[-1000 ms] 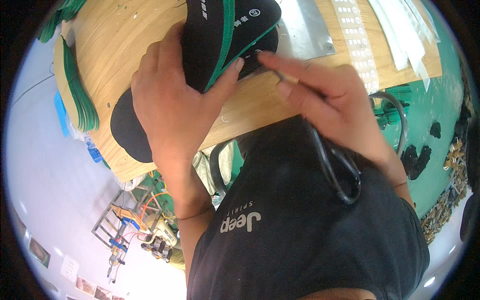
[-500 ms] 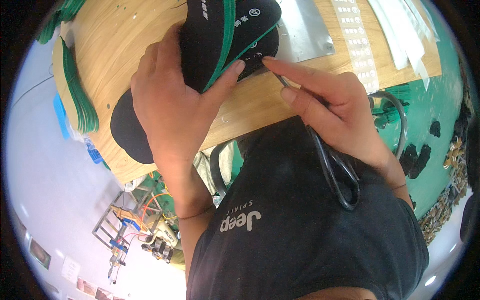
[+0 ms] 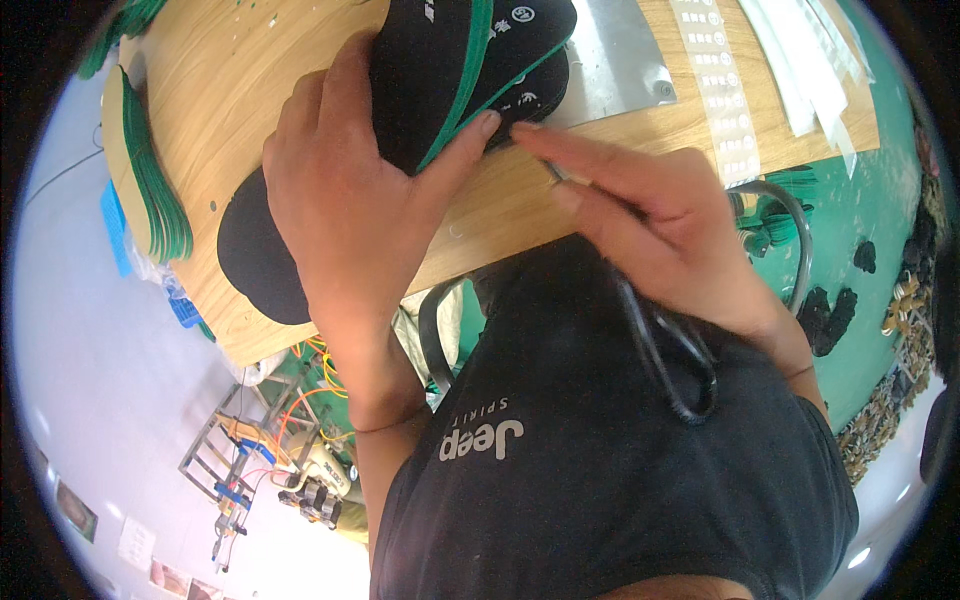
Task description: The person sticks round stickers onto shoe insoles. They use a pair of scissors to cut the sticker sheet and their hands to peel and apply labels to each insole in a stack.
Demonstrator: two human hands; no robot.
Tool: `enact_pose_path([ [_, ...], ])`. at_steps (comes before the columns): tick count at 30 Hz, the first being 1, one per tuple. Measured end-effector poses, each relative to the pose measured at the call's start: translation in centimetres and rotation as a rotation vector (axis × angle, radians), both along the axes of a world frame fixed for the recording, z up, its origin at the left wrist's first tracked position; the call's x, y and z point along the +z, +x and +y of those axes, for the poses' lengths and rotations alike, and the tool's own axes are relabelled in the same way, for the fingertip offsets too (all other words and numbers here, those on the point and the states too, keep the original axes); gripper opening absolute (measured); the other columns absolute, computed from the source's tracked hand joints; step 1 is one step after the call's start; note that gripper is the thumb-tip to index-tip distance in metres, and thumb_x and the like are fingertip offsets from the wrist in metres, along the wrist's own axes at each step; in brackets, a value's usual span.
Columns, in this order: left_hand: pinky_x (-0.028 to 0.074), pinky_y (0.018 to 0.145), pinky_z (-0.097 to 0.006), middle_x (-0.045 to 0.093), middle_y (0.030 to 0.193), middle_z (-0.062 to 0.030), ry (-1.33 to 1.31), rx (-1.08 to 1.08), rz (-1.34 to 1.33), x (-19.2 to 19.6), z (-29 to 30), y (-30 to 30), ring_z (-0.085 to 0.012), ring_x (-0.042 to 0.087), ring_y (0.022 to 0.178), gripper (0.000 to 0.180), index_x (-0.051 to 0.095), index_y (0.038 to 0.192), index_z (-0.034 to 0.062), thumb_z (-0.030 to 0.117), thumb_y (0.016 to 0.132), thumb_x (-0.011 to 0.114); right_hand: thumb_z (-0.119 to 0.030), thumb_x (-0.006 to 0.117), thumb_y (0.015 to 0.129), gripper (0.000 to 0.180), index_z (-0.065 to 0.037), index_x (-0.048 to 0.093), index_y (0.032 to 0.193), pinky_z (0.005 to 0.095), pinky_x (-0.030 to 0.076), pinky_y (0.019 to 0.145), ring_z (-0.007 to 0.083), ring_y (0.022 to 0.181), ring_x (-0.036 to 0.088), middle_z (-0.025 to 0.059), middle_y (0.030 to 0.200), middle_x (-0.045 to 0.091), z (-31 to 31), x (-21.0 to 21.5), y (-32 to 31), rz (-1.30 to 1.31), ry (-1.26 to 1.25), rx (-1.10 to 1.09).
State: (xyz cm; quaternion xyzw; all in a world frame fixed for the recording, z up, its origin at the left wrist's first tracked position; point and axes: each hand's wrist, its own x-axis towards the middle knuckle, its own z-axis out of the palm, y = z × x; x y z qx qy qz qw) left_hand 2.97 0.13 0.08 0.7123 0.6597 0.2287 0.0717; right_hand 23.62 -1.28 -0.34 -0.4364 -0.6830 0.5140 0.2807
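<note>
- While a stack with green layers and a pale face lies along the left edge of the wooden surface, a blue crate sits just beyond it.
- Below the surface, at the lower left, a metal frame stands near orange hoses.
- A rounded black end pokes out from beside the left hand, flat on the surface.
- The left hand spans the insoles in a wide grip, fingers at their left side and thumb along a green edge on the right, holding them against the surface.
- The insoles, black with green edging and white print, overlap at the top middle of the view, under and beyond the left hand.
- The right hand has a narrow grip, index finger and thumb pinching a slim metal tool; its index fingertip is just beside the insoles' near edge, though contact is hard to tell.
- Clear plastic lies right of the insoles.
- A black loop hangs below the right hand.
- A label strip, then white strips, follow.
- Farther right, black pieces lie on the green floor.
</note>
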Motion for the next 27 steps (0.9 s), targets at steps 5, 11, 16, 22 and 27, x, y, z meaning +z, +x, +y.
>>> enact_pose_path([
  [5,0.048,0.088,-0.037,0.065,0.108,-0.0164,-0.003,0.005,0.024,0.04,0.02,-0.07,-0.0307,0.064,0.102,0.066,0.059,0.121,0.0013,0.036,0.069,0.082,-0.007,0.055,0.093,0.036,-0.006,0.059,0.129,0.0203,0.037,0.055,0.0036,0.058,0.045,-0.0015,0.064,0.053,0.48,0.20,0.17,0.000,-0.082,-0.026],
  [11,0.048,0.088,-0.037,0.064,0.107,-0.0159,-0.015,-0.001,0.019,0.08,0.04,-0.12,-0.0302,0.064,0.101,0.066,0.059,0.121,0.0014,0.035,0.069,0.082,-0.008,0.056,0.093,0.036,-0.006,0.059,0.129,0.0202,0.037,0.055,0.0037,0.058,0.045,-0.0014,0.064,0.052,0.22,0.18,0.21,-0.008,-0.002,0.003],
  [16,0.048,0.088,-0.037,0.064,0.107,-0.0160,-0.004,0.005,-0.010,-0.18,-0.03,-0.02,-0.0300,0.064,0.101,0.066,0.059,0.121,0.0017,0.034,0.069,0.082,-0.006,0.056,0.093,0.036,-0.005,0.059,0.129,0.0196,0.037,0.056,0.0026,0.060,0.046,0.0010,0.065,0.056,0.58,0.46,0.31,0.020,-0.132,-0.019],
  [22,0.048,0.087,-0.037,0.064,0.106,-0.0157,-0.005,-0.002,0.022,-0.14,0.04,-0.07,-0.0307,0.064,0.100,0.066,0.059,0.122,0.0017,0.035,0.069,0.081,-0.007,0.056,0.093,0.036,-0.006,0.060,0.129,0.0191,0.036,0.055,0.0023,0.058,0.045,-0.0008,0.061,0.052,0.09,0.25,0.48,-0.028,-0.031,0.021],
  [27,0.048,0.086,-0.038,0.064,0.105,-0.0151,0.016,0.003,0.031,-0.23,-0.09,-0.13,-0.0300,0.063,0.099,0.065,0.059,0.122,0.0032,0.035,0.070,0.080,-0.007,0.056,0.093,0.036,-0.005,0.060,0.129,0.0195,0.036,0.054,0.0033,0.056,0.046,-0.0005,0.061,0.053,0.40,0.36,0.22,-0.015,-0.073,-0.007],
])
